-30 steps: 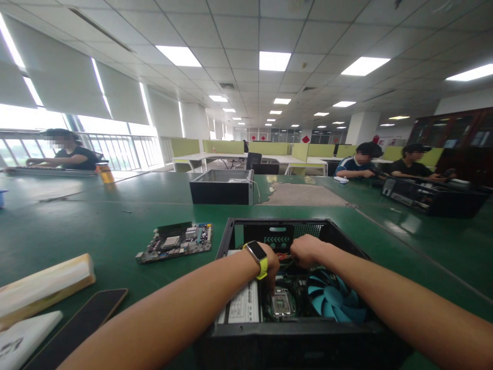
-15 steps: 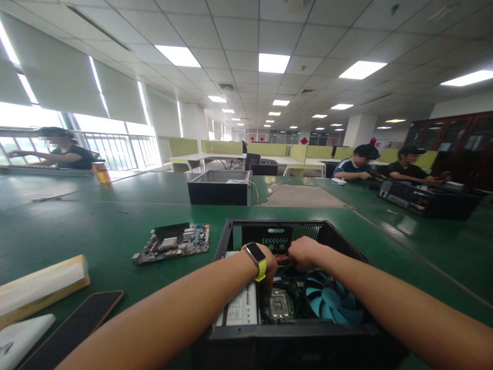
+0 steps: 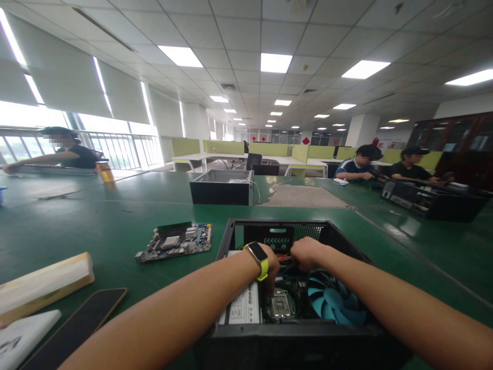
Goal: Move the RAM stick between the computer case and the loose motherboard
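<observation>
Both my hands reach inside a black computer case (image 3: 308,336) that lies open on its side. My left hand (image 3: 271,261), with a yellow-strapped watch on its wrist, points down over the motherboard near the bare CPU socket (image 3: 281,304); its fingertips are hidden. Curled closed, my right hand (image 3: 307,253) is by the far wall, close to some red cables (image 3: 284,257); what it grips cannot be made out. A blue fan (image 3: 334,303) sits below my right forearm. The white-labelled power supply (image 3: 242,306) is under my left wrist.
On the green table (image 3: 115,218) a loose motherboard (image 3: 177,242) lies to the left. A dark phone (image 3: 79,329), a white box (image 3: 29,336) and a long cream block (image 3: 48,285) are nearer. Another case (image 3: 221,192) stands beyond. Several people sit farther off.
The view has shifted slightly, so things appear a little farther right. My hands keep almost the same places inside the case.
</observation>
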A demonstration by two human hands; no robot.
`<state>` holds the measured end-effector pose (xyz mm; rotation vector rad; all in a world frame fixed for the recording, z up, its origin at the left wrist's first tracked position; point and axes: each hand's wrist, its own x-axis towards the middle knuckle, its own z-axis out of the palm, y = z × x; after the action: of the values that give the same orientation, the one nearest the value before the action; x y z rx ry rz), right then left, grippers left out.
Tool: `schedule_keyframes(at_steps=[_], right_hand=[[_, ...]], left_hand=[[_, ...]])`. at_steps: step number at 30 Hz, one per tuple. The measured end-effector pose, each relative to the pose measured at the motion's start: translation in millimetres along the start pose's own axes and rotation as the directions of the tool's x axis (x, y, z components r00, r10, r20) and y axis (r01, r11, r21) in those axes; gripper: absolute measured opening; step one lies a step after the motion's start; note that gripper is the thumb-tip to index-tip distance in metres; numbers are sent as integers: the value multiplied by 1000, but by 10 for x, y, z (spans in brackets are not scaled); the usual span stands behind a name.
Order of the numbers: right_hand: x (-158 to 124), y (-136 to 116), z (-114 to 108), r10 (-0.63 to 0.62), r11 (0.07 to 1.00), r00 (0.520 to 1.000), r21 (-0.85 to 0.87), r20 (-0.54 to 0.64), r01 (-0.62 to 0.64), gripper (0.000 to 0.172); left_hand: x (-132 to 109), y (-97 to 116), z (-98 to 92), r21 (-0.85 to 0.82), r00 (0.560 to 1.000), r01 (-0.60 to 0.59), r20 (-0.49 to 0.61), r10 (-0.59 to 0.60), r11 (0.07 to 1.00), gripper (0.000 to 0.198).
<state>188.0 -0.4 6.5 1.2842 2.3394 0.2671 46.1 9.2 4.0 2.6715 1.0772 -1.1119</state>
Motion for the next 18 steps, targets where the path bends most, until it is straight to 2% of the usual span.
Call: schedule_keyframes(at_steps=[4, 8, 13, 16, 18], right_hand=[[-38, 45, -23, -16, 1000, 999, 8, -52, 16, 29], [-66, 69, -40, -7, 1000, 999, 23, -53, 8, 29], [-66, 82, -26, 21, 999, 998, 36, -54, -19, 28], [-60, 64, -17, 14, 999, 999, 37, -49, -13, 29], [-56, 38, -19, 5, 999, 999, 32, -44, -3, 29]], left_hand=[[-13, -1, -14, 6, 1000, -17, -20, 17, 1000, 74], [-56, 15, -36, -15, 998, -2, -61, 1, 1000, 67], [-90, 38, -36, -3, 995, -12, -97, 11, 1000, 74], [-54, 25, -2, -38, 990, -1, -143, -5, 999, 67], [-16, 8, 26, -89, 970, -13, -243, -9, 996, 56]])
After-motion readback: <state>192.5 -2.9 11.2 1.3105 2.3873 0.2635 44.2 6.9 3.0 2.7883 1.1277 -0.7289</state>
